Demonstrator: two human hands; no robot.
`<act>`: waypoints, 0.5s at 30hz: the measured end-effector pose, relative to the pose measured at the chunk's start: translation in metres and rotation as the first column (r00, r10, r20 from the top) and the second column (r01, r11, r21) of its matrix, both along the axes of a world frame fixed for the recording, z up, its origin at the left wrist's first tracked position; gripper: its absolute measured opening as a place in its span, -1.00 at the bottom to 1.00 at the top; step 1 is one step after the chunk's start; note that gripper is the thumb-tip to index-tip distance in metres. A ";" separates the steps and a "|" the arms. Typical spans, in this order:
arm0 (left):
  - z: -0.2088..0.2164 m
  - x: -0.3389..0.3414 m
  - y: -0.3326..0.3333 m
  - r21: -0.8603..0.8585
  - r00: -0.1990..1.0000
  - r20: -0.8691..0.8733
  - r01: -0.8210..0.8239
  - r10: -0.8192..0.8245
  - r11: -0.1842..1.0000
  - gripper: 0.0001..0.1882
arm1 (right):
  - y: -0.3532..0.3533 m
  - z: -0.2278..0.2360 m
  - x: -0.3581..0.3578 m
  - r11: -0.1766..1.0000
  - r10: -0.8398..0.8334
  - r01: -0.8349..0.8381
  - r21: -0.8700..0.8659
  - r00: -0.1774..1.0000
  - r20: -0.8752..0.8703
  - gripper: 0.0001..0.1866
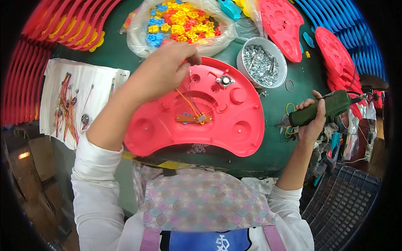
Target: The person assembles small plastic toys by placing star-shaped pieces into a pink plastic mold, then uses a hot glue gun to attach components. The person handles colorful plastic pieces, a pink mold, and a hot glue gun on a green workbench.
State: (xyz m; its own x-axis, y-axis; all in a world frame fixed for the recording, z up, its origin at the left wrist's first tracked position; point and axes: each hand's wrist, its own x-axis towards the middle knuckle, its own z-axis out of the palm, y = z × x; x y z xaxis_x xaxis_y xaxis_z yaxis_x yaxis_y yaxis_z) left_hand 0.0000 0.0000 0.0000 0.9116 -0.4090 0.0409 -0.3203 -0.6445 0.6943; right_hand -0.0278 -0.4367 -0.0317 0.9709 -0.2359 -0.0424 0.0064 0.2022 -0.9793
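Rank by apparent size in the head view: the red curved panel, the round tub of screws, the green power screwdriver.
1. red curved panel, by far the largest.
2. tub of screws.
3. green power screwdriver, partly hidden in the right hand, so this placing is unsure.

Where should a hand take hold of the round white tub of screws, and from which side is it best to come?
Grip the white tub by its outer wall, coming from above with fingers spread across the rim. It stands upright and open, full of loose screws, so a level grip likely avoids spilling. The bag of plastic pieces and red panels crowd its sides.
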 end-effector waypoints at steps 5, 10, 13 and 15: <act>-0.009 -0.027 0.030 0.483 0.895 0.398 -0.019 -0.201 0.875 -0.76 | 0.042 -0.001 0.011 0.459 -0.354 0.627 -0.629 0.779 0.518 -0.40; -0.017 -0.039 0.035 0.442 0.907 0.378 -0.003 -0.184 0.897 -0.79 | 0.120 0.022 -0.008 0.442 0.345 0.428 -0.788 0.731 0.589 -0.47; -0.007 -0.056 0.029 0.320 0.992 -0.007 0.124 -0.129 0.939 -0.84 | 0.189 0.019 -0.017 0.365 0.738 -0.094 -0.926 0.636 0.227 -0.71; -0.006 -0.067 0.023 0.223 0.968 -0.190 0.207 -0.165 0.953 -0.81 | 0.214 0.004 -0.022 0.156 0.811 -0.143 -0.977 0.583 0.044 -0.81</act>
State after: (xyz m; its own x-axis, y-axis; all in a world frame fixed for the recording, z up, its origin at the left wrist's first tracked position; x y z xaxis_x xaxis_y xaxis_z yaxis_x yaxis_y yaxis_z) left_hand -0.0669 0.0231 -0.0058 0.8037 -0.5508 -0.2253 -0.3431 -0.7382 0.5808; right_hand -0.0496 -0.2225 -0.0277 0.6337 0.7269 0.2646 0.7579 -0.5150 -0.4005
